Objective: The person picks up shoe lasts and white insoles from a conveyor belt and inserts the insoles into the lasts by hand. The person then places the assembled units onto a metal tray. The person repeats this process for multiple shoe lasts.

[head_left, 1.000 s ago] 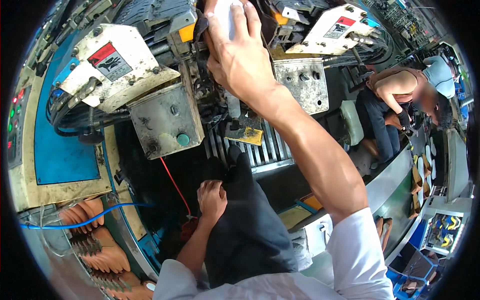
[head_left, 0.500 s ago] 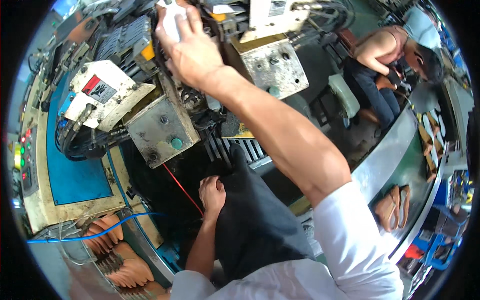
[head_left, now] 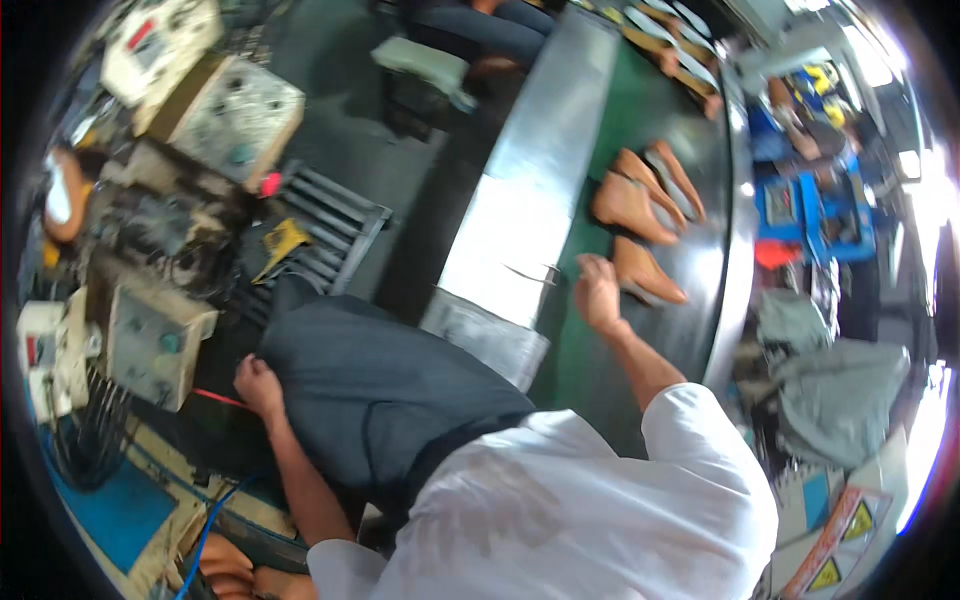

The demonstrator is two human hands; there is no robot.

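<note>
Right hand (head_left: 597,292) over the bench (head_left: 575,370), beside a tan shoe (head_left: 645,268)

The right fingers are partly bent and point away to the far side, just left of the tan shoe; blur hides whether they touch it, and I cannot tell whether they are open or closed; the wrist is straight, the forearm slanting back to a white sleeve (head_left: 705,440) at near right. The left hand (head_left: 260,385) lies against the dark trousers (head_left: 400,370), its fingers curled inward; whether they close on anything cannot be told.

The tan shoe lies on the bench, with more tan shoes (head_left: 628,208) just beyond it; at far left a white-soled shoe (head_left: 66,205) sits at the machine (head_left: 165,235).

A label with yellow triangles (head_left: 858,520) shows at near right, and a red label (head_left: 142,36) at far left; their writing is too blurred to read.

Half a second ago the right hand was on a white piece at the machine; now it is over the bench, the view has swung right, and the left hand remains by the trousers; of the co-worker (head_left: 475,32), mainly the legs now show.
</note>
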